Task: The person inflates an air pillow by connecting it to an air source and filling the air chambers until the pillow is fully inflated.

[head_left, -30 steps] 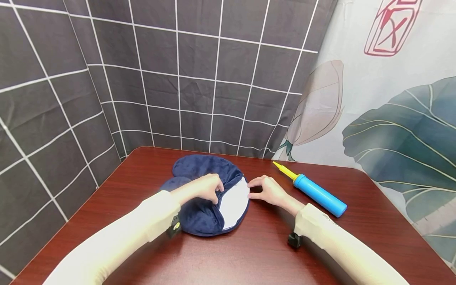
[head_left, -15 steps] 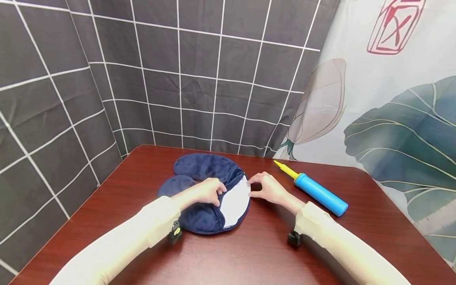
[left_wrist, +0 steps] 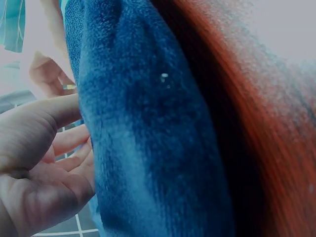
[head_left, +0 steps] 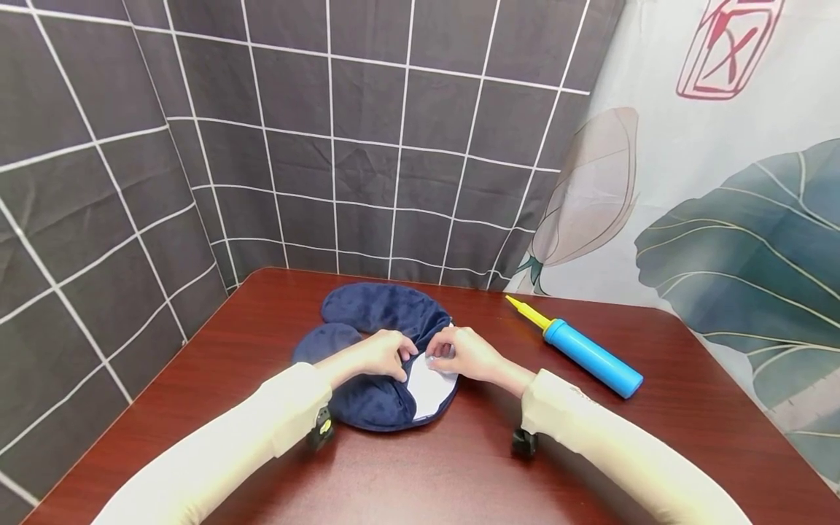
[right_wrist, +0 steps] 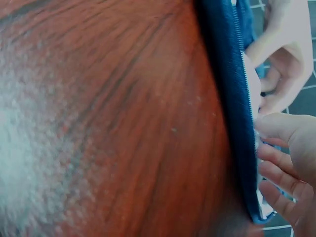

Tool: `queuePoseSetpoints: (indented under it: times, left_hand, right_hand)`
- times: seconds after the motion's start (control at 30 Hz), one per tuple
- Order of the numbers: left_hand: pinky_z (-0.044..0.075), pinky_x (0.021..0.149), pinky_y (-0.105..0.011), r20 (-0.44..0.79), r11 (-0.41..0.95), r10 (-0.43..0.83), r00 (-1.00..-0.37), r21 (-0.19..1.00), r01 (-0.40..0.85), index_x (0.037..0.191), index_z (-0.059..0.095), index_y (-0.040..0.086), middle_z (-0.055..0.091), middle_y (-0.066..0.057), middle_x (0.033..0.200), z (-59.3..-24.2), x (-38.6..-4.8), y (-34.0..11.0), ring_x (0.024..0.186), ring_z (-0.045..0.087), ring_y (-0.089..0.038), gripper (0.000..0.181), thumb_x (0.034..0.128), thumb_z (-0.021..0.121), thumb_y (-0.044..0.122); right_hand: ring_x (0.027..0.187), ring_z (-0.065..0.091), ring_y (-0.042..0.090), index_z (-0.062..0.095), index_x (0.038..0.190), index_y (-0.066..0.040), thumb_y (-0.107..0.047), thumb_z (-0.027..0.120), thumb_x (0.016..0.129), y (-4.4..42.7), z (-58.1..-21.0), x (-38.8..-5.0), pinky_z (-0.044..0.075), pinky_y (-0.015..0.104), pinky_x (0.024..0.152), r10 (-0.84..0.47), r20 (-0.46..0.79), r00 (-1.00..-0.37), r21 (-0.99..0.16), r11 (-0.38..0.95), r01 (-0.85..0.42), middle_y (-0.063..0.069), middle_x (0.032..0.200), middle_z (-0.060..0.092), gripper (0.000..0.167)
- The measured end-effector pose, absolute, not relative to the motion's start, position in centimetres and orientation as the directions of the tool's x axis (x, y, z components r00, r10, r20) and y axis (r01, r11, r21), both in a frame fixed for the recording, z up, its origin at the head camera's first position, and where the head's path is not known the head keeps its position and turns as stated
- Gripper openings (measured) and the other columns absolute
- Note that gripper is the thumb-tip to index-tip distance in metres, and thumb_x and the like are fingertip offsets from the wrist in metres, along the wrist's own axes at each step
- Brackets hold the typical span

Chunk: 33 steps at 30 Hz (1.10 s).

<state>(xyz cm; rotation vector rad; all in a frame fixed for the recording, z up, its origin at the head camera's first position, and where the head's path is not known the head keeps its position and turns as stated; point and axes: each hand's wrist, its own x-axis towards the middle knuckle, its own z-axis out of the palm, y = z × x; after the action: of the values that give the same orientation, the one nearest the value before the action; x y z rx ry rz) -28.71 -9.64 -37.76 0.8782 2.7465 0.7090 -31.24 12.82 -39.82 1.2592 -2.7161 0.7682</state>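
A navy plush U-shaped neck pillow (head_left: 377, 302) lies on the table, its curved right end unzipped. White inner material (head_left: 429, 397) shows in the opening. My left hand (head_left: 380, 354) pinches the cover's edge left of the opening; in the left wrist view, its thumb lies against the blue plush (left_wrist: 143, 123). Over the white material, my right hand (head_left: 469, 354) has its thumb and fingers curled together, with something small and clear at the fingertips. The zipper teeth (right_wrist: 242, 54) run along the cover's edge in the right wrist view, close to the right hand (right_wrist: 291, 163).
To the right lies a blue hand pump (head_left: 593, 357) with a yellow nozzle (head_left: 528, 312). The reddish-brown table (head_left: 426, 474) ends at a grey grid-patterned cloth (head_left: 367, 168) behind and on the left. A cloth with printed leaves (head_left: 755, 240) hangs at the right.
My right hand has moved left from the outer edge of the opening onto the white inner material, its fingers drawing closer together. The left hand keeps its hold on the cover.
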Motion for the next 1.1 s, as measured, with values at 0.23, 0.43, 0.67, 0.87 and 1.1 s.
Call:
queuePoseSetpoints:
  times: [0.23,0.43,0.67,0.87,1.1]
  left_hand:
    - [0.049,0.069,-0.017,-0.018,0.715,0.586,-0.81,0.482,0.507,0.11,0.07,-0.002,0.071,-0.005,0.087,-37.8,-28.7,-9.6,0.071,0.061,-0.006,0.043,0.0694,0.083,0.006]
    - [0.05,0.07,-0.019,-0.019,0.723,0.581,-0.814,0.472,0.505,0.11,0.07,-0.002,0.071,-0.005,0.087,-37.8,-28.7,-9.5,0.073,0.062,-0.008,0.043,0.0691,0.083,0.006]
    - [0.051,0.073,-0.02,-0.027,0.728,0.58,-0.814,0.466,0.503,0.111,0.07,-0.002,0.071,-0.006,0.088,-37.7,-28.7,-9.4,0.074,0.062,-0.008,0.044,0.0693,0.083,0.005]
    - [0.05,0.069,-0.019,-0.019,0.725,0.576,-0.817,0.475,0.499,0.111,0.071,-0.003,0.072,-0.006,0.088,-37.8,-28.7,-9.5,0.071,0.062,-0.007,0.045,0.0684,0.082,0.003]
    - [0.051,0.078,-0.023,-0.037,0.739,0.553,-0.832,0.483,0.47,0.111,0.071,-0.002,0.071,-0.005,0.088,-37.8,-28.6,-9.2,0.08,0.062,-0.012,0.045,0.0686,0.083,0.003]
  right_hand:
    - [0.074,0.058,0.006,0.073,0.09,-0.017,-0.02,0.079,0.083,12.3,-40.5,-31.2,0.051,0.018,0.068,-0.701,0.259,-0.664,-0.395,0.551,-0.735,-0.003,0.081,0.066,0.009]
    - [0.071,0.058,0.005,0.072,0.089,-0.018,-0.017,0.078,0.084,12.1,-40.7,-31.2,0.052,0.018,0.069,-0.692,0.286,-0.663,-0.404,0.541,-0.738,-0.004,0.078,0.067,0.008]
    - [0.069,0.058,0.003,0.069,0.088,-0.018,-0.014,0.076,0.084,12.4,-41.1,-31.0,0.052,0.019,0.065,-0.661,0.348,-0.665,-0.477,0.486,-0.732,-0.004,0.075,0.067,0.009]
    - [0.071,0.059,0.003,0.068,0.089,-0.018,-0.015,0.075,0.085,12.5,-41.1,-30.9,0.053,0.019,0.067,-0.643,0.355,-0.678,-0.523,0.465,-0.715,-0.002,0.077,0.068,0.008]
    - [0.073,0.059,0.005,0.067,0.09,-0.016,-0.011,0.073,0.087,13.0,-41.0,-31.5,0.053,0.021,0.068,-0.682,0.31,-0.662,-0.575,0.42,-0.702,0.0,0.079,0.069,0.009]
